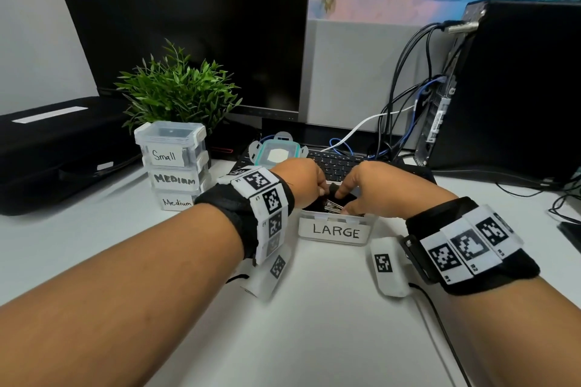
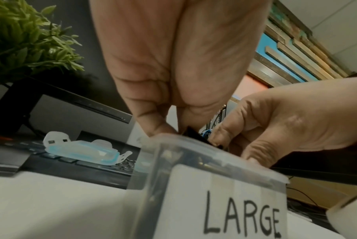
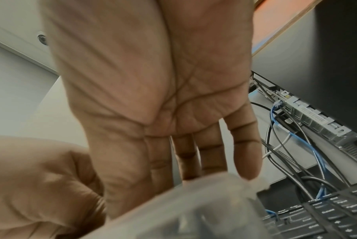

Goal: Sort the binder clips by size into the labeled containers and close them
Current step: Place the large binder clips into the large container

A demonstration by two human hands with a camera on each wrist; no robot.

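Note:
An open clear container labelled LARGE (image 1: 334, 231) (image 2: 222, 186) stands at the middle of the desk. Black binder clips (image 1: 332, 205) with silver handles lie inside it. My left hand (image 1: 321, 189) (image 2: 178, 128) reaches over the far left rim and pinches a black binder clip (image 2: 192, 131) between thumb and fingers. My right hand (image 1: 343, 198) (image 3: 204, 169) reaches in from the right with its fingers nearly straight. Their tips touch the clips, and its thumb is at the near rim. The container's teal-sealed lid (image 1: 276, 154) (image 2: 81, 152) lies on the keyboard behind.
Three closed small containers (image 1: 176, 166), labelled Small, Medium and Medium, are stacked at the left by a potted plant (image 1: 179, 88). A keyboard (image 1: 336, 163), a monitor, a computer tower (image 1: 509, 88) and trailing cables (image 3: 292, 161) fill the back and right.

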